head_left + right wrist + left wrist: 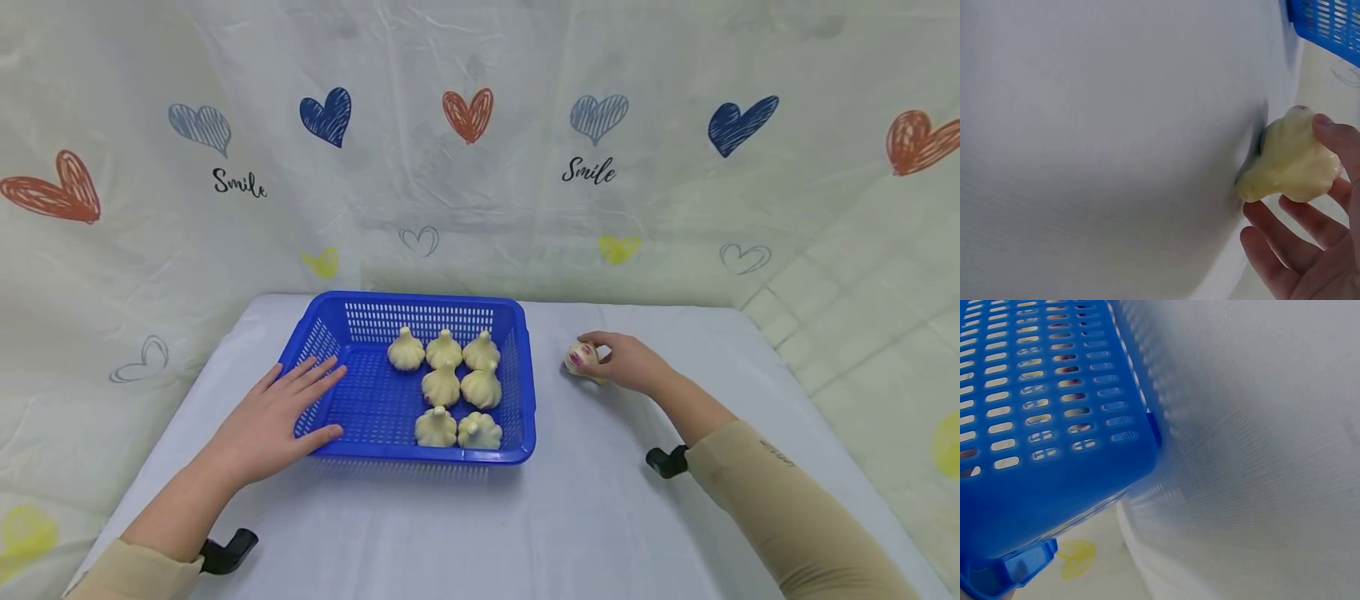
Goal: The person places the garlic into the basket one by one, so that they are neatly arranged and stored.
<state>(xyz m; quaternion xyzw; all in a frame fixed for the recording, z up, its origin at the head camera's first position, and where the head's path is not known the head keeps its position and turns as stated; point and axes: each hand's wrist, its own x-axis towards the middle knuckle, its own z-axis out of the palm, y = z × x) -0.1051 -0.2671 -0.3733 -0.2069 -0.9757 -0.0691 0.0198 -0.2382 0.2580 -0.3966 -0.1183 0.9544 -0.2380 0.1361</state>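
My right hand (633,363) grips a garlic bulb (580,357) with purple streaks, low over the table to the right of the basket. In the right wrist view the thumb lies on one side of the bulb (1300,156) and fingers on the other, its stem turned toward the tabletop. My left hand (270,427) rests on the left rim of a blue plastic basket (420,452), fingers spread and straight. Inside the basket's right half sit several pale garlic bulbs (441,386), in rows at the back, middle and front.
A white cloth covers the table (600,508). Behind it hangs a pale curtain (525,225) printed with hearts and "Smile". The basket's slotted wall (1054,406) fills the upper left of the left wrist view. Black wrist mounts (228,552) show near both sleeves.
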